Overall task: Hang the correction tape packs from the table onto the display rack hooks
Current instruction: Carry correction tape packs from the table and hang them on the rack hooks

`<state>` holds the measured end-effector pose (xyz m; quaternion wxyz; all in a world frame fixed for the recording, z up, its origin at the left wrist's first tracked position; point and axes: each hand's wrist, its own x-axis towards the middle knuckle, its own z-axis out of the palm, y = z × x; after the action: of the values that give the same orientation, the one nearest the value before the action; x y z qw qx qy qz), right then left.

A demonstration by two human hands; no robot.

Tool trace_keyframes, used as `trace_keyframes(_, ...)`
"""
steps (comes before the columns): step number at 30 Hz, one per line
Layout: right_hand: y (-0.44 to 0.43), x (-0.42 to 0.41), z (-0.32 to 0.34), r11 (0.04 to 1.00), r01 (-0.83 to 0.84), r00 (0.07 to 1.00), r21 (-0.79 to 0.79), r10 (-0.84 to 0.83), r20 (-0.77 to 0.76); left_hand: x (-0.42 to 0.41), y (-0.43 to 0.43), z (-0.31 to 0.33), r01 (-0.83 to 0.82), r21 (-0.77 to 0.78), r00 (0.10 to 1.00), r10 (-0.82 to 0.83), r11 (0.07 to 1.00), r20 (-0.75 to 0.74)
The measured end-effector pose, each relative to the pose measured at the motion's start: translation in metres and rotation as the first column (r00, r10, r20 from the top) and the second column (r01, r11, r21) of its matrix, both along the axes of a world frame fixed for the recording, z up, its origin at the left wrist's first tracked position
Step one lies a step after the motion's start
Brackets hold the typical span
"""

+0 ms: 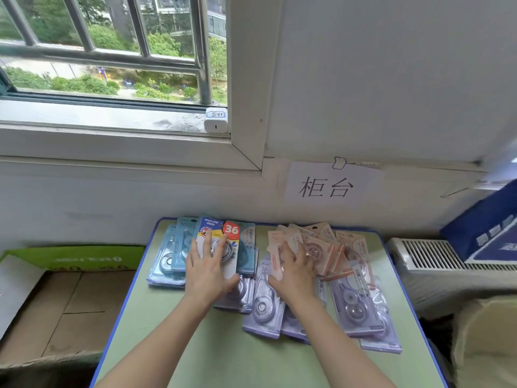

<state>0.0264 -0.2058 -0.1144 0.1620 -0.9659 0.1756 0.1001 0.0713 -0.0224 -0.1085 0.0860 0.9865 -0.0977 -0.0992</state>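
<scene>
Green table (pixel 223 359), pastel correction tape packs (pixel 263 303)

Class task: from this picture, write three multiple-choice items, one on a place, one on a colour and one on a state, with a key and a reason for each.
1. Where on the table do the pink packs lie?
A its far right part
B its near left corner
C hanging over its near edge

2. What colour is the round "36" badge?
A green
B red
C black

3. How does the left hand lie?
A in a fist, off the table
B raised to the window
C fingers straight and spread on packs

Key:
1 A, the pink packs sit toward the wall, right of the blue packs.
2 B, the badge is red with white digits.
3 C, its straight fingers rest on packs.
</scene>
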Motion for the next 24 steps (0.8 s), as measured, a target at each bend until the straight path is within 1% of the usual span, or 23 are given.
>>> trace_keyframes(3,0.004,-0.020,0.001,1.000,0.027,0.999,0.000,-0.027,0.046,-0.013,0.001,0.002,0.041,0.004,0.998,-0.041,0.999,0.039)
trace_keyframes(7,0.008,-0.053,0.007,0.999,0.040,0.994,-0.014,-0.039,0.104,-0.036,0.000,0.007,0.052,-0.046,0.996,-0.049,0.998,0.070)
trace_keyframes(12,0.008,-0.099,0.018,0.998,0.065,0.959,-0.001,-0.062,0.278,-0.083,-0.006,0.017,0.059,-0.120,0.990,-0.043,0.991,0.135)
trace_keyframes(14,0.007,-0.121,0.026,0.998,0.069,0.954,0.001,-0.066,0.293,-0.104,-0.011,0.023,0.054,-0.132,0.989,-0.035,0.990,0.141)
trace_keyframes(16,0.003,-0.147,0.025,0.997,0.071,0.943,0.006,-0.069,0.325,-0.128,-0.018,0.030,0.049,-0.147,0.989,-0.027,0.988,0.148)
trace_keyframes(18,-0.007,-0.176,0.020,0.994,0.091,0.930,0.058,-0.106,0.353,-0.157,-0.025,0.034,0.049,-0.151,0.987,-0.024,0.987,0.162)
trace_keyframes(20,-0.015,-0.211,0.023,0.994,0.102,0.917,0.040,-0.109,0.384,-0.192,-0.033,0.037,0.046,-0.147,0.986,-0.022,0.988,0.165)
trace_keyframes(21,-0.018,-0.229,0.026,0.995,0.097,0.912,0.026,-0.099,0.399,-0.209,-0.038,0.038,0.049,-0.159,0.985,-0.021,0.986,0.169)
trace_keyframes(24,-0.031,-0.283,0.030,0.989,0.132,0.901,0.070,-0.149,0.407,-0.263,-0.052,0.040,0.061,-0.220,0.987,-0.025,0.974,0.161)
